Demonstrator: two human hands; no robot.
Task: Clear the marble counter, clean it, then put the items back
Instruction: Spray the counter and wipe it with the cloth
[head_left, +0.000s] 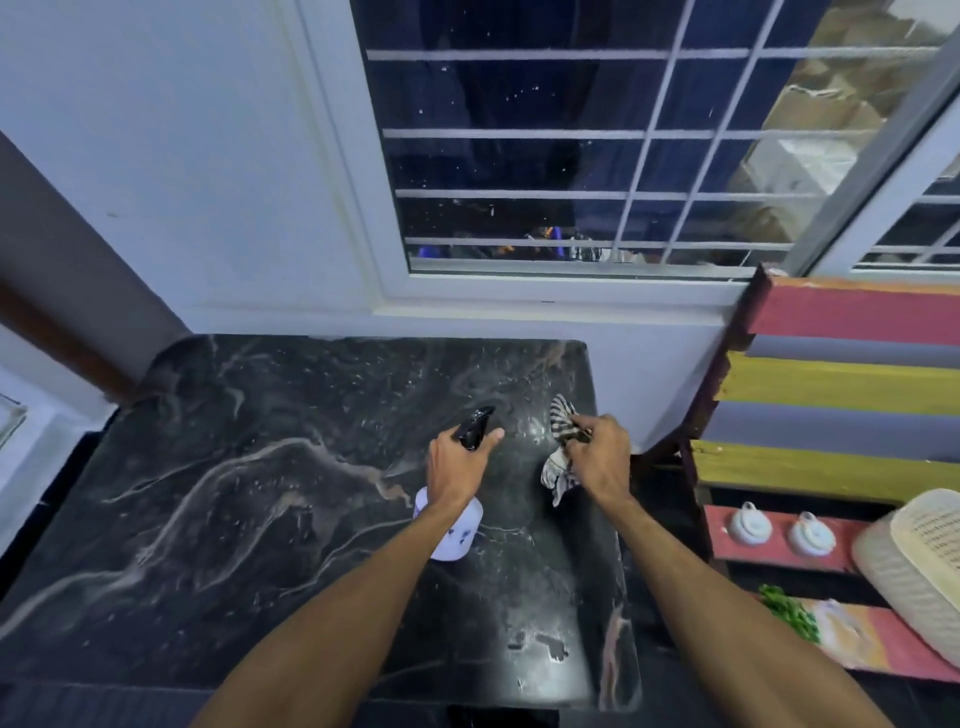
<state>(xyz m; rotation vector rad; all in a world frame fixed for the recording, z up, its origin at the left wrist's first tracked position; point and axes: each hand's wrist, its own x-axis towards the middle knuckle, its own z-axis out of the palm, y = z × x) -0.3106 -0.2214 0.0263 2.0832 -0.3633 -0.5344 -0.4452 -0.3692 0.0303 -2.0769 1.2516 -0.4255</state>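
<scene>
The black marble counter (249, 493) with pale veins fills the lower middle of the head view, speckled with wet droplets. My left hand (457, 462) grips a spray bottle (452, 530) with a white body and black trigger head, held above the counter's right half with the nozzle pointing away from me. My right hand (597, 457) is closed on a crumpled striped cloth (561, 447), held over the counter's right edge. No other items stand on the marble.
A white wall and a barred window (571, 156) rise behind the counter. To the right stands a striped colourful wooden rack (841, 384) holding two white lidded pots (750, 525), a woven basket (919, 561) and green leaves (789, 613).
</scene>
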